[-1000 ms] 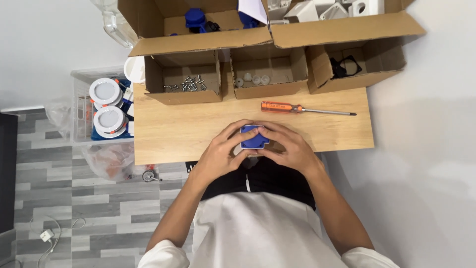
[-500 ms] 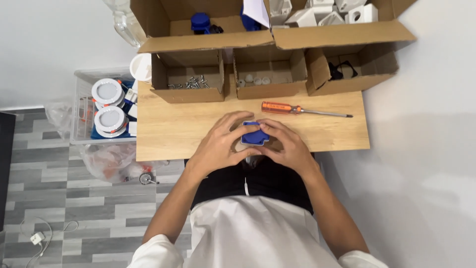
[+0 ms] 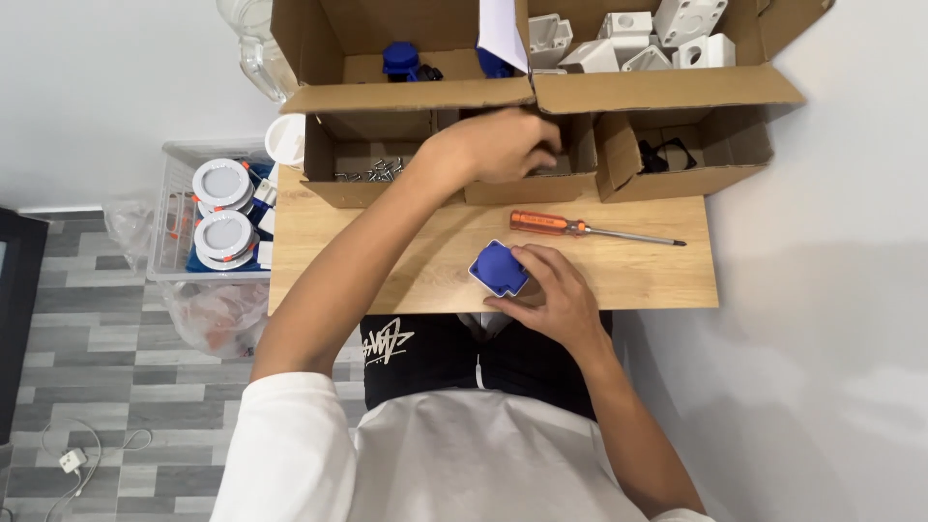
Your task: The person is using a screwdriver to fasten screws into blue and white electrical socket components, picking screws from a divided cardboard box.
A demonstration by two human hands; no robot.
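The right hand rests on the wooden bench, fingers curled around a small blue plastic part near the front edge. The left hand reaches into the middle cardboard box, fingers bent downward; whether they hold anything, I cannot tell. An orange-handled screwdriver lies just beyond the blue part.

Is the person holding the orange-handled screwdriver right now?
No, the screwdriver lies untouched on the wooden table, while the right hand grips a blue part.
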